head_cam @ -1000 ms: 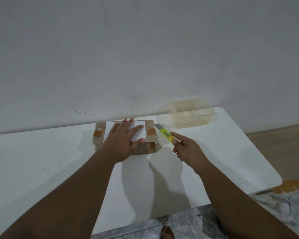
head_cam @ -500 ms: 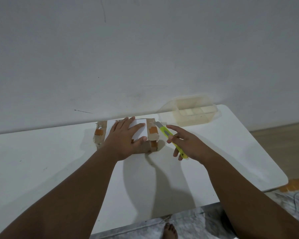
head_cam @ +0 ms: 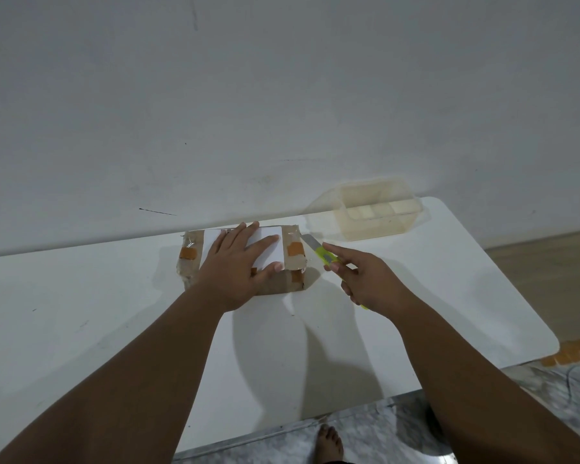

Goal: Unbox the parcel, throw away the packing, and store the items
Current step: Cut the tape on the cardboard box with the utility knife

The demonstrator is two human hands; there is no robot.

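- Parcel, a taped brown cardboard box (head_cam: 283,283) on the white desk (head_cam: 81,296), lies sealed under the flat, open left hand (head_cam: 235,269).
- Right hand (head_cam: 369,279) grips a yellow-green utility knife (head_cam: 318,250), blade beside the box.
- Cutting, discarding and storing remain.

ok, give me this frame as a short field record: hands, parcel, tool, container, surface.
left hand: flat on top of the parcel, pressing it down
parcel: brown cardboard box, taped, white label, still closed
right hand: gripping the cutter
cutter: yellow-green utility knife, blade out, tip beside the parcel's right end
container: clear plastic tub, lidless, back right
surface: white table against a wall
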